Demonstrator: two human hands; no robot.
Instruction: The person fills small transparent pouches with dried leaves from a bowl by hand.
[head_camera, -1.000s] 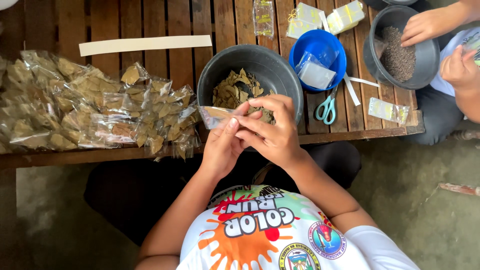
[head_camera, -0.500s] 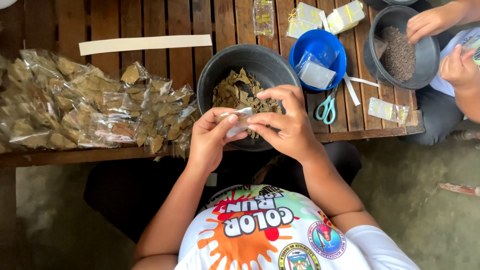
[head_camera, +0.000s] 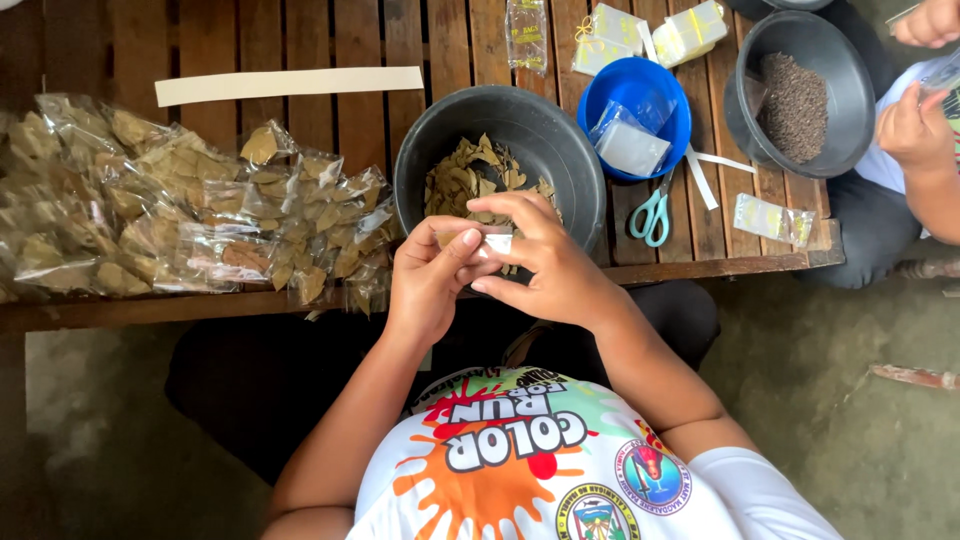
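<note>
Over the near rim of the grey bowl, both hands meet around a small clear bag. That bag sits between them, just above the table's near edge, and seems to hold a few dried leaves, though fingers hide most of it. The left hand pinches it from the left with thumb and fingertips. The right hand grasps it from the right, its forefinger arched over the top. Neither hand is released; both are closed on the bag.

I judge the step in hand to be the working of the bag's mouth, opening or folding it; which of the two cannot be told. The next move calls for a firm pinch by the left hand while the right works the thin film, kept level so that nothing spills.

Dried leaves lie loose in the grey bowl, just beyond the hands. Left of it lies a heap of filled bags, and farther off a pale paper strip. Right of it stands a blue bowl with folded plastic inside, and scissors lie near it. At far right another person's hands are beside a dark bowl of dark grains.
</note>
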